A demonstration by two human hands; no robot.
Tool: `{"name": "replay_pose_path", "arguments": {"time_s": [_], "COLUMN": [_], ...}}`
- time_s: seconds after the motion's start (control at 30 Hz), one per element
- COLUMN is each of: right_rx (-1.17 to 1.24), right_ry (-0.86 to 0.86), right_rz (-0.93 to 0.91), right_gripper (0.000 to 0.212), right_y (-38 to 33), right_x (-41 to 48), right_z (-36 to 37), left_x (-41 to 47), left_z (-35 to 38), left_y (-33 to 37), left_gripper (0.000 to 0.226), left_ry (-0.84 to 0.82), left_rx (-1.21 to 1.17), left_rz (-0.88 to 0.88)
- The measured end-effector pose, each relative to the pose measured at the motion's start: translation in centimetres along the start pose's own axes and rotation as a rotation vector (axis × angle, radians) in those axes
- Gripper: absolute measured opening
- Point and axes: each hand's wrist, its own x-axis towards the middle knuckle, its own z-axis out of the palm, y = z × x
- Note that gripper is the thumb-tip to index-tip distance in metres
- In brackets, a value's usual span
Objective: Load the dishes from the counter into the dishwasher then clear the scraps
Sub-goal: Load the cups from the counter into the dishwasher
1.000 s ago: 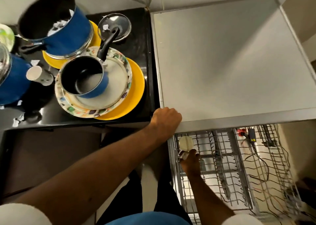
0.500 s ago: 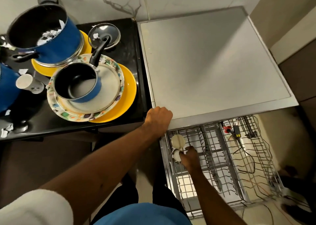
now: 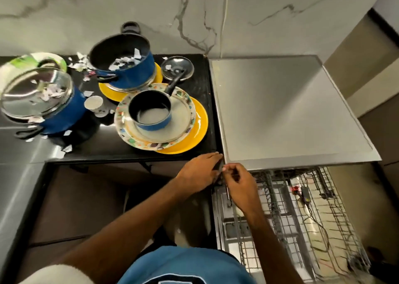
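The pulled-out lower rack point(image 3: 287, 217) of the dishwasher sits at the bottom right, under its grey top point(image 3: 280, 111). My left hand point(image 3: 199, 171) lies against the front left corner of that top, fingers stretched out. My right hand point(image 3: 238, 183) hovers over the rack's rear left corner with curled fingers almost touching the left hand; I cannot tell if it holds anything. On the black counter point(image 3: 108, 150) a small blue saucepan point(image 3: 151, 114) stands on a patterned plate point(image 3: 185, 137) and a yellow plate point(image 3: 199, 128). A blue pot point(image 3: 127, 68) holds paper scraps.
A second blue pot with a glass lid point(image 3: 36, 94) stands at the left, a white cup point(image 3: 95, 104) beside it. A small glass lid point(image 3: 177, 68) lies behind the plates. Scraps point(image 3: 79, 64) litter the counter. A red and black cable point(image 3: 302, 194) lies in the rack.
My right hand has risen from the rack, where it held a white cup, up to the left hand. The left hand has slid off the top's edge. The view has tilted up.
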Motion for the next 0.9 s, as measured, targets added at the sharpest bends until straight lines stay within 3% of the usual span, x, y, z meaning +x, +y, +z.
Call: {"name": "replay_pose_path", "arguments": {"time_s": [0.27,0.4,0.57,0.7,0.9], "right_rx": [0.018,0.053,0.051,0.053,0.098], "right_ry": [-0.146,-0.205,-0.283,-0.297,-0.249], "right_rz": [-0.151,-0.191,-0.221,-0.244,-0.222], "right_gripper": [0.006,0.005,0.008,0.012,0.013], "right_y": [-7.4,-9.9,-12.3,-13.9,-15.3], "right_x": [0.5,-0.4,-1.6,-2.1,-2.9], "right_z": [7.0,10.4,13.9,15.8,17.6], "left_x": [-9.6,-11.5,-10.9,-9.1,-6.0], "left_z": [-7.2,-9.8,-12.6,-15.5,-19.2], "left_y": [-12.1,-18.1,-24.1,-27.7,-31.3], "left_gripper": [0.027,0.026,0.039,0.05,0.057], "left_ry": [0.517,0.644,0.477,0.34,0.12], "left_rx": [-0.224,-0.186,-0.051,0.173,0.271], "left_rz": [-0.114,-0.276,-0.433,-0.463,-0.481]}}
